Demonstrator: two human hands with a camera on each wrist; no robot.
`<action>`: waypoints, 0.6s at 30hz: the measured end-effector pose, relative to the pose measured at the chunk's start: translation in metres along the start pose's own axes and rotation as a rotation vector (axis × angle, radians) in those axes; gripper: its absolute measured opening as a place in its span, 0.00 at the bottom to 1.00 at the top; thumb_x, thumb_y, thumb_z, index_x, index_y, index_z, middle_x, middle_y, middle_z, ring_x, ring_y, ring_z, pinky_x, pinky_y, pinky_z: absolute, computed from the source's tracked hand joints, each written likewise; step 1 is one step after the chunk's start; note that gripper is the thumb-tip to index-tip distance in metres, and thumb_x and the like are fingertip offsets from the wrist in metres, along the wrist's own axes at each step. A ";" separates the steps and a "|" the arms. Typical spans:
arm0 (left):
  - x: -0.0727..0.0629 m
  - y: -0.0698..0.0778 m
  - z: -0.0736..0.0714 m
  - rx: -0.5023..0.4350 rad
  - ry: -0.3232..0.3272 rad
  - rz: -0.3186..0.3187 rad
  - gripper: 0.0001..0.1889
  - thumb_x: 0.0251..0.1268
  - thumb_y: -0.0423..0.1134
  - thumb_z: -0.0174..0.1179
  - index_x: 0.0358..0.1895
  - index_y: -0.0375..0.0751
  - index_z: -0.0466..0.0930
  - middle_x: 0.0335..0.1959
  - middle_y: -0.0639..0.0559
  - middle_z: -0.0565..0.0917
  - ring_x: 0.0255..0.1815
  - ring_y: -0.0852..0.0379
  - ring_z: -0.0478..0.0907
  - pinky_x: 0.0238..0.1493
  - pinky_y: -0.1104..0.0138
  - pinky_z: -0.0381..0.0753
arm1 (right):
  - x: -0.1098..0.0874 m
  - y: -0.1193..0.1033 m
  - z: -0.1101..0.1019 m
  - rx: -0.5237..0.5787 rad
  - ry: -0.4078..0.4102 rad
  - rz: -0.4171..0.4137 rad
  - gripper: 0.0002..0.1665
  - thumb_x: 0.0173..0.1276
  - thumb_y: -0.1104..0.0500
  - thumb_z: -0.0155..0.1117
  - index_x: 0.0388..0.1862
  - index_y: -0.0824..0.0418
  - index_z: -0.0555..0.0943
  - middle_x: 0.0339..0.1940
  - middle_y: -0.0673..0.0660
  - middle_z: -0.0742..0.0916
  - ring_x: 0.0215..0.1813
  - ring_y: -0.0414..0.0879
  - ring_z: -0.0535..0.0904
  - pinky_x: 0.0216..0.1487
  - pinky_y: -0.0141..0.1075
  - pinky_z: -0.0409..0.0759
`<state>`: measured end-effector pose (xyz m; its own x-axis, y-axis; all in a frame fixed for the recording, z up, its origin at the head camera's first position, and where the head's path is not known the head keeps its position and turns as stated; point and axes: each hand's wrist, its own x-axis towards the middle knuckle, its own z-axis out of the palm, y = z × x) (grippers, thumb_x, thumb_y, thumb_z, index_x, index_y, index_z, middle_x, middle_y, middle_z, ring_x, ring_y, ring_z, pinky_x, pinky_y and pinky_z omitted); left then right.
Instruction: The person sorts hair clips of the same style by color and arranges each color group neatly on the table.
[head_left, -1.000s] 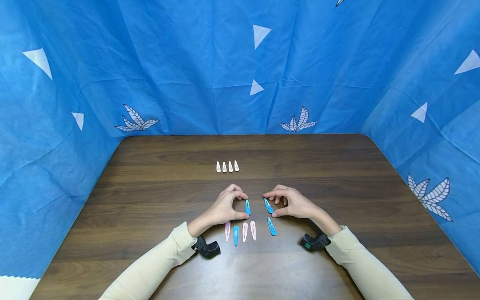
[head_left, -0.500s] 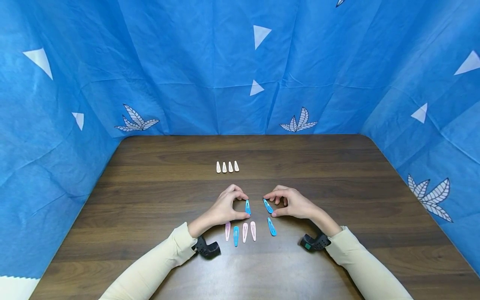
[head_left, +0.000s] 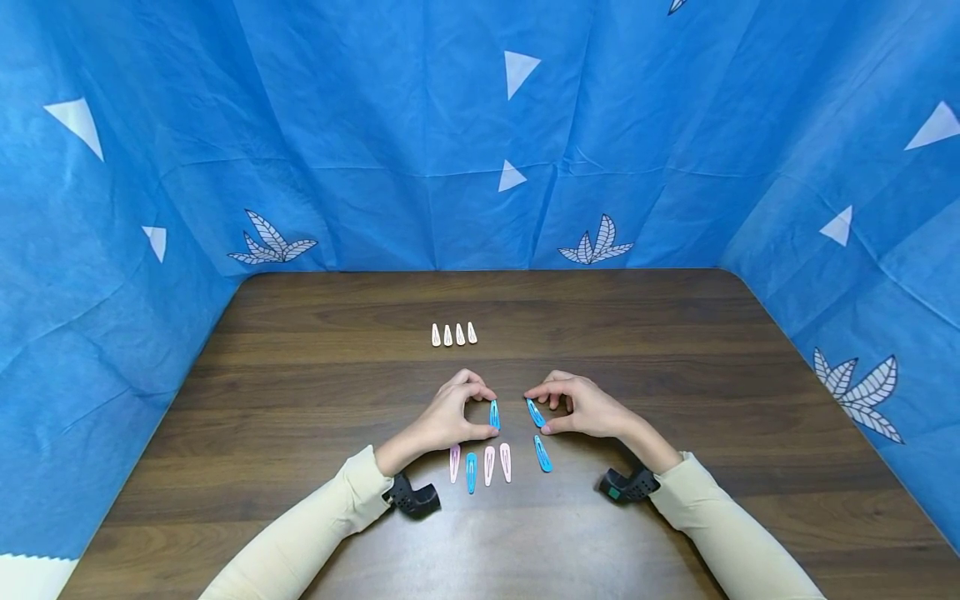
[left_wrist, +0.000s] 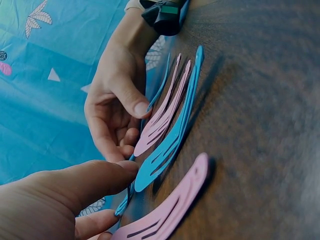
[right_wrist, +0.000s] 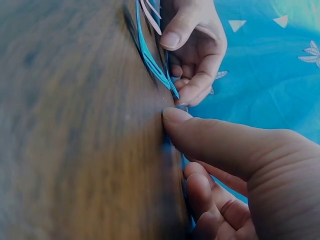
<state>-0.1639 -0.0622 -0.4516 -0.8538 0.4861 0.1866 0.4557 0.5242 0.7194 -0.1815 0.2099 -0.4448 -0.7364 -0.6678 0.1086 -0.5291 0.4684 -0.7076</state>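
Observation:
In the head view, my left hand [head_left: 448, 414] holds a blue snap hair clip [head_left: 494, 415] by its two ends, thumb at the near end and fingertips at the far end. My right hand [head_left: 588, 407] spans a second blue hair clip [head_left: 535, 413] the same way, tilted to the left at the top. Just below it lies another blue hair clip [head_left: 543, 454]. Nearer the left wrist a row holds a blue clip [head_left: 471, 473] and three pink clips [head_left: 489, 465]. The left wrist view shows the left thumb [left_wrist: 107, 177] close beside the row's blue clip [left_wrist: 172, 137].
Several small white hair clips [head_left: 460, 334] lie in a row farther back on the brown wooden table [head_left: 637, 333]. A blue patterned cloth [head_left: 375, 125] hangs behind the table and along both sides. Each wrist wears a black camera mount [head_left: 416, 496].

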 end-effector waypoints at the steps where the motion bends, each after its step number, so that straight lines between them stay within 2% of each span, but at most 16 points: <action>1: 0.000 0.000 0.000 0.000 0.000 0.000 0.21 0.44 0.41 0.77 0.45 0.40 0.85 0.45 0.50 0.76 0.46 0.55 0.73 0.54 0.61 0.69 | 0.000 -0.001 0.000 0.003 -0.003 0.010 0.28 0.55 0.56 0.77 0.56 0.58 0.83 0.36 0.50 0.80 0.35 0.37 0.71 0.32 0.30 0.72; 7: 0.000 0.000 -0.001 -0.014 0.004 0.006 0.21 0.44 0.40 0.77 0.45 0.39 0.85 0.43 0.50 0.78 0.44 0.55 0.74 0.51 0.64 0.72 | -0.001 -0.005 -0.001 0.018 0.007 0.058 0.27 0.56 0.58 0.76 0.56 0.58 0.82 0.38 0.50 0.81 0.38 0.39 0.75 0.35 0.30 0.74; 11: 0.001 0.000 -0.007 -0.091 0.010 0.002 0.21 0.45 0.38 0.76 0.45 0.35 0.84 0.40 0.47 0.81 0.41 0.55 0.78 0.46 0.68 0.77 | 0.000 -0.009 -0.004 0.087 0.018 0.089 0.28 0.57 0.62 0.74 0.58 0.64 0.80 0.39 0.55 0.83 0.39 0.42 0.79 0.36 0.31 0.78; 14: 0.002 0.001 -0.016 -0.183 0.000 -0.029 0.22 0.46 0.34 0.75 0.47 0.31 0.82 0.37 0.46 0.83 0.37 0.55 0.80 0.44 0.68 0.81 | 0.005 -0.014 -0.007 0.134 0.024 0.115 0.29 0.57 0.65 0.74 0.58 0.68 0.78 0.39 0.58 0.84 0.39 0.46 0.81 0.35 0.31 0.79; 18: 0.002 -0.002 -0.036 -0.279 0.007 -0.072 0.24 0.48 0.30 0.73 0.51 0.27 0.80 0.34 0.43 0.84 0.33 0.58 0.80 0.40 0.69 0.82 | 0.016 -0.026 -0.010 0.138 0.044 0.119 0.30 0.56 0.66 0.74 0.58 0.70 0.78 0.39 0.59 0.85 0.39 0.47 0.82 0.34 0.31 0.79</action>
<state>-0.1759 -0.0875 -0.4285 -0.8837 0.4489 0.1322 0.3074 0.3437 0.8873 -0.1839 0.1933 -0.4179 -0.8097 -0.5850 0.0467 -0.3764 0.4566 -0.8061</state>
